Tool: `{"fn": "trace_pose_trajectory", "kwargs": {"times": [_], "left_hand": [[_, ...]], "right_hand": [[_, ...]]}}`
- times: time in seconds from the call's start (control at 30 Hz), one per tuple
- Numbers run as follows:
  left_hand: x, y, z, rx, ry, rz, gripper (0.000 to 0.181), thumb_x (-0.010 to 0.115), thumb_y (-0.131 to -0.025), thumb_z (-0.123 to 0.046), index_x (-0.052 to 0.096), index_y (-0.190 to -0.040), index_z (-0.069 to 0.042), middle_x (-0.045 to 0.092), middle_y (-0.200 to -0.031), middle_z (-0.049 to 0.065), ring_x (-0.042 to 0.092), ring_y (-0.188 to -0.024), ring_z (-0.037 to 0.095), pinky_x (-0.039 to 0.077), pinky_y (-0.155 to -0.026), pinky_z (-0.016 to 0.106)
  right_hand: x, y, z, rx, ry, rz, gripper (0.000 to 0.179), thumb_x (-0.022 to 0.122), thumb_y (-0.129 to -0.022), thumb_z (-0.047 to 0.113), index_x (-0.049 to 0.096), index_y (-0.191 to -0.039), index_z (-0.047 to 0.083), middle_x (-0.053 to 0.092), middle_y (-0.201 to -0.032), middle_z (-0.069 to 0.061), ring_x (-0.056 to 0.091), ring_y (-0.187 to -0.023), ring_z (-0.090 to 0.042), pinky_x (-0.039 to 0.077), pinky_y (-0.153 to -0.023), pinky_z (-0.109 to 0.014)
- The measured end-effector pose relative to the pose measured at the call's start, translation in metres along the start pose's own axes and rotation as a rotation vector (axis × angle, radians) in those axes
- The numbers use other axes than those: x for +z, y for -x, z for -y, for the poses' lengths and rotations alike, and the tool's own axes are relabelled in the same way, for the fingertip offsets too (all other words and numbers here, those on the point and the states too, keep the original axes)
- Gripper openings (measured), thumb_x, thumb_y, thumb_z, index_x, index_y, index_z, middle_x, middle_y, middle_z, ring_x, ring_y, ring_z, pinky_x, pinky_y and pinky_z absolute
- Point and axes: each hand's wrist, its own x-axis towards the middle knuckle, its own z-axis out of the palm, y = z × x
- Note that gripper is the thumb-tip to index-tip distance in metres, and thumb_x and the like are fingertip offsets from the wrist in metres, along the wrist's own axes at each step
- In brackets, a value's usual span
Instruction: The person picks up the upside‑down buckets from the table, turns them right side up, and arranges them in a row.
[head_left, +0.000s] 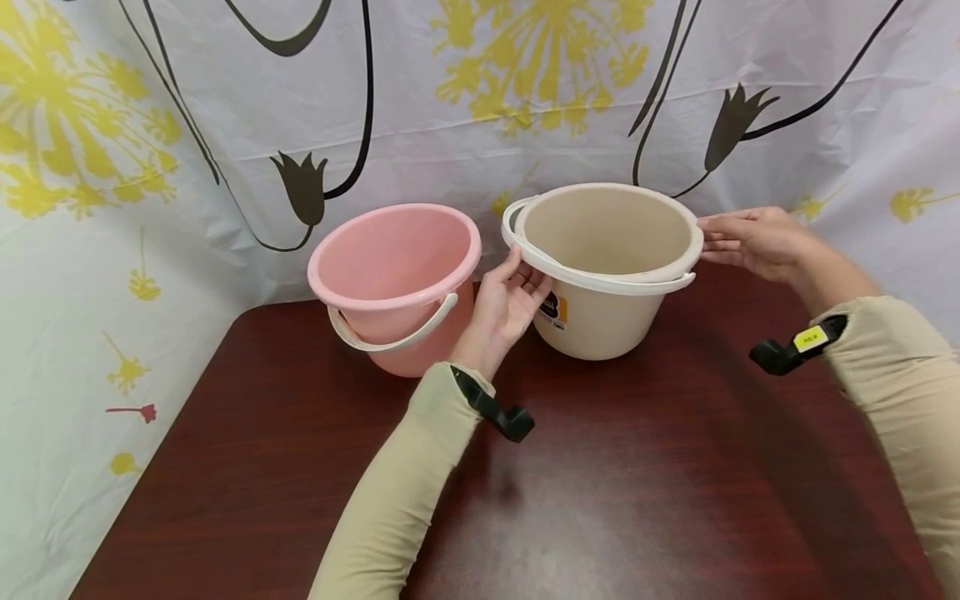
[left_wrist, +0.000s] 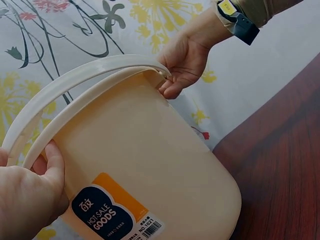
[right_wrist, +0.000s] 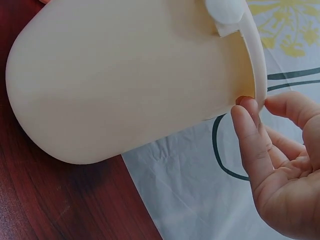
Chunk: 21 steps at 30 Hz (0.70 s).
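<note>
A beige bucket (head_left: 600, 321) with a white handle (head_left: 592, 279) stands on the dark table, its handle lying down along the near side of the rim. My left hand (head_left: 502, 308) grips the bucket's left rim, fingers tucked beneath it. In the left wrist view, a dark blue and orange label (left_wrist: 107, 210) shows on the wall close to that hand. On the opposite side, my right hand (head_left: 765, 242) pinches the rim; the right wrist view shows the fingertips (right_wrist: 245, 117) under the lip. Left of my left hand is a pink bucket (head_left: 393, 258), touched by neither hand's fingers.
The pink bucket's white handle (head_left: 397, 343) hangs down at its front. Behind both buckets hangs a white curtain (head_left: 420, 92) with yellow and grey flower prints. The reddish-brown table (head_left: 600, 483) stretches toward me, and its left edge runs beside the curtain.
</note>
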Motion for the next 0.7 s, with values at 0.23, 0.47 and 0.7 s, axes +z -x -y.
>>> {"fn": "trace_pose_trajectory", "kwargs": {"times": [0.23,0.47,0.7], "left_hand": [[-0.004,0.001,0.001,0.014,-0.02,0.008,0.015,0.042,-0.098,-0.014,0.054,-0.091,-0.009,0.054,-0.085,0.005,0.051,-0.08,0.017,0.049,-0.067,0.026],[-0.01,0.002,0.002,0.012,-0.034,0.03,0.016,0.042,-0.098,-0.015,0.055,-0.091,-0.009,0.053,-0.086,0.004,0.052,-0.082,0.017,0.049,-0.071,0.026],[-0.02,0.002,0.004,0.02,-0.05,0.006,0.021,0.041,-0.098,-0.012,0.057,-0.084,-0.01,0.054,-0.083,0.002,0.051,-0.081,0.015,0.047,-0.073,0.028]], "right_hand": [[-0.001,0.0,-0.001,-0.002,-0.01,0.008,0.023,0.051,-0.091,0.001,0.073,-0.085,0.004,0.068,-0.085,-0.007,0.065,-0.074,-0.017,0.053,-0.068,-0.028],[-0.001,0.001,-0.001,-0.002,0.011,0.023,0.022,0.051,-0.092,0.001,0.072,-0.086,0.004,0.068,-0.085,-0.007,0.066,-0.075,-0.017,0.052,-0.068,-0.028],[-0.002,0.0,-0.001,0.0,0.015,0.024,0.023,0.051,-0.092,0.001,0.072,-0.085,0.004,0.069,-0.085,-0.007,0.066,-0.074,-0.017,0.052,-0.068,-0.028]]}}
